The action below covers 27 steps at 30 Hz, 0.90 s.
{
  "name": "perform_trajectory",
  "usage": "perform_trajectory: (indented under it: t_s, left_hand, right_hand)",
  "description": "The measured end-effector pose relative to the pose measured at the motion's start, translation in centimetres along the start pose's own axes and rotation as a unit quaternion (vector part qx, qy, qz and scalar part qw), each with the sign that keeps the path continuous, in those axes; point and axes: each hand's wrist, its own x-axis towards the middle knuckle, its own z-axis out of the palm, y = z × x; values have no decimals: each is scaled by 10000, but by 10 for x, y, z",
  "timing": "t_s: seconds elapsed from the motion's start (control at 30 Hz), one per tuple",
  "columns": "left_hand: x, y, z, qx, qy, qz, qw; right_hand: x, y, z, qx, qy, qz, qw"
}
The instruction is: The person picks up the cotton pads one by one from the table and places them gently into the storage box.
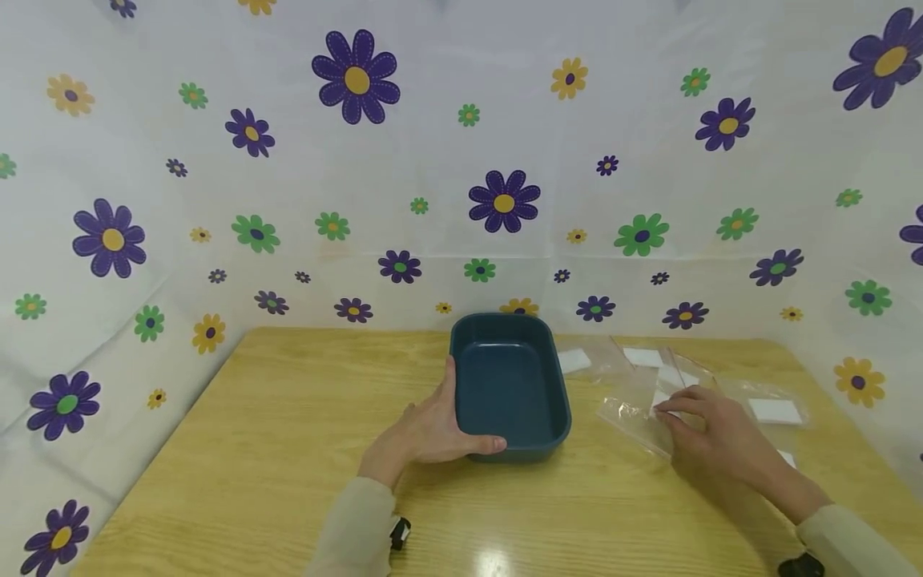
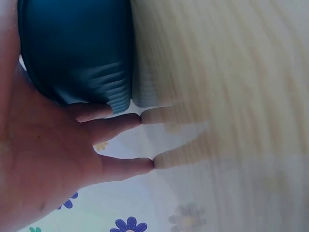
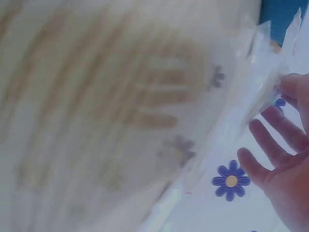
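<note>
A dark blue rectangular plastic tub [image 1: 508, 393] stands upright on the wooden table. My left hand [image 1: 433, 425] lies against its near left corner, with the thumb stretched along the front and the fingers along the left side. In the left wrist view the straight fingers [image 2: 123, 169] reach down to the tabletop beside the tub. To the right, my right hand [image 1: 721, 437] pinches a clear plastic bag [image 1: 634, 421] with a white label between thumb and index finger. Its other fingers are spread in the right wrist view, where the bag [image 3: 263, 99] rises off the table.
More clear bags with white labels lie flat around the right hand, including one with a white label [image 1: 775, 411] farther right and another label [image 1: 574, 361] just beside the tub. A flower-patterned cloth [image 1: 404, 160] hangs behind the wooden table [image 1: 288, 417] and along its sides.
</note>
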Motion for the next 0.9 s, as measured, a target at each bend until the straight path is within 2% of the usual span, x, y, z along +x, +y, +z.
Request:
perform_trajectory:
  t_s: [0.2, 0.43, 0.6, 0.9]
  left_hand:
    - [0, 3, -1, -144, -78, 26, 9999]
    - [-2, 3, -1, -172, -37, -6, 9998]
    - [-3, 3, -2, -242, -32, 23, 9997]
    - [-1, 3, -2, -66, -57, 7, 10000]
  right_hand:
    - [14, -10, -8, 8, 409, -241, 9989]
    - [43, -32, -11, 121, 318, -155, 9993]
    - [64, -42, -7, 165, 475, -486, 9976]
    - [87, -59, -8, 408, 107, -193, 9989]
